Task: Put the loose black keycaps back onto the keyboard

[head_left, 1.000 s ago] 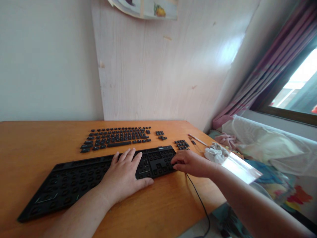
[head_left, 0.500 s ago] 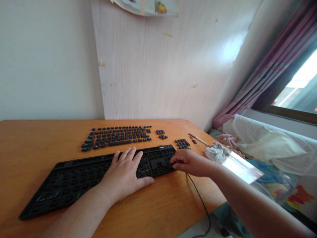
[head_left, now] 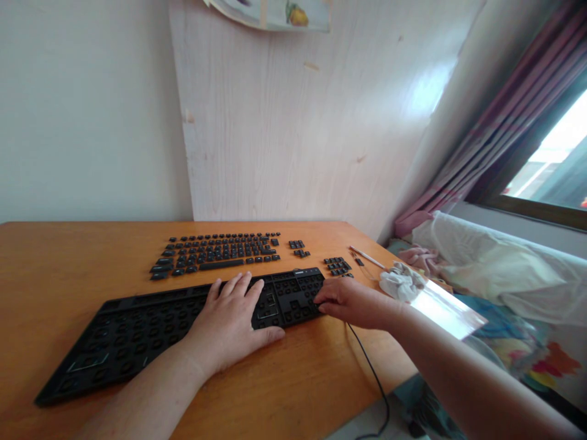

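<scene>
A black keyboard base [head_left: 137, 327] without its keycaps lies at a slant along the front of the table. My left hand [head_left: 232, 321] rests on its middle, fingers spread and thumb stretched to the right over the front edge. At the keyboard's right end, my right hand [head_left: 342, 299] is bent down over the number pad area with its fingertips pressed together. What those fingertips hold, if anything, is hidden. Behind the base, loose black keycaps [head_left: 220, 249] lie in keyboard-like rows, with a smaller group of keycaps [head_left: 337, 265] just beyond my right hand.
The wooden table [head_left: 82, 256] meets the wall at the back. A crumpled white cloth [head_left: 401, 282], a thin white stick [head_left: 367, 256] and a shiny sheet [head_left: 449, 308] lie at the right. A black cable [head_left: 373, 363] hangs over the front edge. Bedding [head_left: 499, 263] is beyond.
Hardly anything differs. My right hand has shifted very slightly to the left at the keyboard's right end, while my left hand stays in place.
</scene>
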The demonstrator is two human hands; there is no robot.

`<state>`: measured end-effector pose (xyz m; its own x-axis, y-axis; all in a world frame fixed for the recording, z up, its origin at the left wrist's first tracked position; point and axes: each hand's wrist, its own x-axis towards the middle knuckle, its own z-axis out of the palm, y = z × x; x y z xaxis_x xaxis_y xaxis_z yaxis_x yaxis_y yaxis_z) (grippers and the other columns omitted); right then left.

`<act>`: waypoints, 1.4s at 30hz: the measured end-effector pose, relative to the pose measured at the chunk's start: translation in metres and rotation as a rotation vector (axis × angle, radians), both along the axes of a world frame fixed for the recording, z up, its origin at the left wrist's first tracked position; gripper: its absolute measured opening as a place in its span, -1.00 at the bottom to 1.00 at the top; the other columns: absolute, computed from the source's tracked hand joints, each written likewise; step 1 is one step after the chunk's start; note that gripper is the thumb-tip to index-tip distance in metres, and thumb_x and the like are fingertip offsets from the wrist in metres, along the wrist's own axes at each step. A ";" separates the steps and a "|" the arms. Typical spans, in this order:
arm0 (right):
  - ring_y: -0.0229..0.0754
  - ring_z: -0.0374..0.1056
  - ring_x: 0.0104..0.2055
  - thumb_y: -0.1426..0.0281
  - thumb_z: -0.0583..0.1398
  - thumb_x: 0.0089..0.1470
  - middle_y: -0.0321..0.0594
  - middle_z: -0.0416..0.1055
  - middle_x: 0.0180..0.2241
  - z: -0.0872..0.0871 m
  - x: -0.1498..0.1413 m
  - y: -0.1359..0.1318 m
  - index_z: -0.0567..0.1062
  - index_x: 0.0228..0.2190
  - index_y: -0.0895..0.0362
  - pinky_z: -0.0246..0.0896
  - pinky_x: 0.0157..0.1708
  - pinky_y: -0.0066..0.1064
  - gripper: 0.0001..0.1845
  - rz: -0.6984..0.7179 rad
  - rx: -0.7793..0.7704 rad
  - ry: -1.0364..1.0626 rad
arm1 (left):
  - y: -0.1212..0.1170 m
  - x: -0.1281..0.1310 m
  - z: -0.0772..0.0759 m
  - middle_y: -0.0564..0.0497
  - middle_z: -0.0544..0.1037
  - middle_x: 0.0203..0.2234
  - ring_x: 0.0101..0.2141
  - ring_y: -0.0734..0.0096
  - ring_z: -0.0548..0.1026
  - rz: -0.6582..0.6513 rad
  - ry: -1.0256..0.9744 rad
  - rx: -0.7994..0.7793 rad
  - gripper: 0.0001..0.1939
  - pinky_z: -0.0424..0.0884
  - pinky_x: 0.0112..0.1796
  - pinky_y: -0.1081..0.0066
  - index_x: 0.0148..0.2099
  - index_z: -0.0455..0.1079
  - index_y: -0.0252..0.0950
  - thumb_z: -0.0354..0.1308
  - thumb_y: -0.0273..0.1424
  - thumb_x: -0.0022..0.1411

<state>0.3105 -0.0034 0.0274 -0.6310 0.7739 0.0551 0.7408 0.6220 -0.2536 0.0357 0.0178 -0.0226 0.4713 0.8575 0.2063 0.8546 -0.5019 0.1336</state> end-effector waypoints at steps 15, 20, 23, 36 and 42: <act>-0.24 0.32 -0.31 0.46 0.10 0.10 -0.20 0.45 -0.39 -0.006 -0.003 0.002 0.54 -0.38 0.16 0.15 -0.29 -0.45 -0.81 -0.009 0.058 -0.038 | 0.000 0.000 0.001 -0.24 0.05 0.27 0.25 -0.10 -0.05 0.005 -0.026 -0.008 0.06 -0.26 0.17 -0.02 0.28 0.11 -0.28 -0.13 0.34 -0.09; -0.21 0.34 -0.27 0.44 0.11 0.11 -0.17 0.47 -0.35 -0.007 0.001 -0.002 0.54 -0.29 0.16 0.18 -0.25 -0.43 -0.79 -0.029 0.056 0.017 | 0.001 0.000 0.000 -0.27 0.05 0.27 0.25 -0.09 -0.06 -0.005 0.000 0.007 0.06 -0.24 0.17 -0.03 0.29 0.08 -0.30 -0.16 0.34 -0.07; -0.21 0.35 -0.25 0.44 0.06 0.14 -0.16 0.47 -0.30 -0.004 0.004 -0.012 0.52 -0.18 0.14 0.19 -0.23 -0.42 -0.72 -0.122 0.101 0.077 | 0.001 -0.001 -0.001 -0.25 0.04 0.27 0.25 -0.07 -0.05 -0.008 0.009 0.009 0.05 -0.24 0.18 -0.02 0.29 0.07 -0.28 -0.16 0.33 -0.06; -0.20 0.43 -0.34 0.46 0.01 0.10 -0.14 0.52 -0.23 -0.023 -0.002 -0.068 0.33 0.09 0.06 0.14 -0.41 -0.46 -0.50 -0.349 0.119 -0.064 | 0.003 -0.003 -0.004 -0.24 0.03 0.28 0.26 -0.07 -0.07 -0.017 -0.011 0.020 0.03 -0.26 0.18 -0.02 0.29 0.07 -0.27 -0.13 0.31 -0.05; -0.16 0.44 -0.38 0.45 0.00 0.09 -0.14 0.55 -0.32 -0.031 -0.007 -0.067 0.24 0.16 0.08 0.08 -0.46 -0.43 -0.43 -0.385 0.158 -0.153 | 0.002 -0.003 -0.003 -0.23 0.04 0.27 0.26 -0.06 -0.07 -0.010 -0.002 0.012 0.02 -0.25 0.18 -0.03 0.30 0.06 -0.26 -0.14 0.31 -0.05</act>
<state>0.3039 -0.0703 -0.0036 -0.3086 0.9435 0.1204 0.9476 0.3160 -0.0468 0.0331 0.0193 -0.0255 0.4797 0.8501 0.2174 0.8492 -0.5121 0.1289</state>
